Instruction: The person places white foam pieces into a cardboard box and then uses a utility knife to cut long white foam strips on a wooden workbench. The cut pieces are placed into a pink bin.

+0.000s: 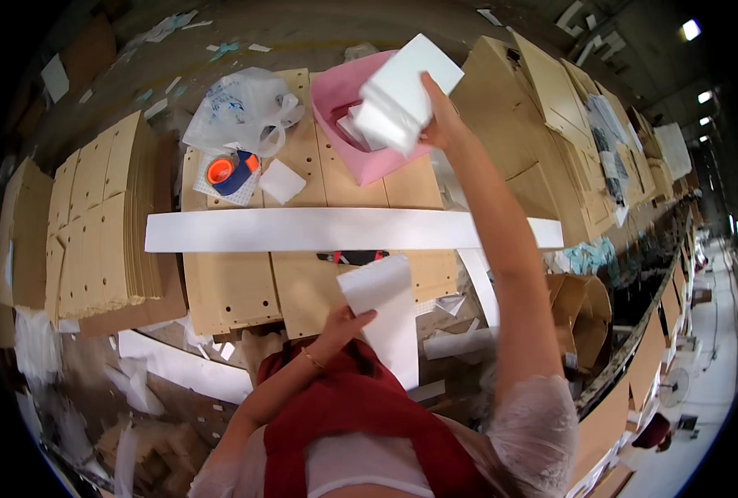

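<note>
Head view: right hand (pixel 440 124) raised, fingers clamped on a white foam block (pixel 402 87), block blurred, held over the pink box (pixel 344 100). Left hand (pixel 342 324) low, fingers closed on a white sheet (pixel 386 311), sheet just below the long white strip (pixel 319 230). Tape roll (pixel 229 172) and plastic bag (pixel 240 108) left of pink box. Cardboard stack (pixel 95 224) far left of strip.

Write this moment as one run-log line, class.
left hand: holds white sheet | right hand: raised, holds white foam blocks above pink bin | white strip across cardboard
</note>
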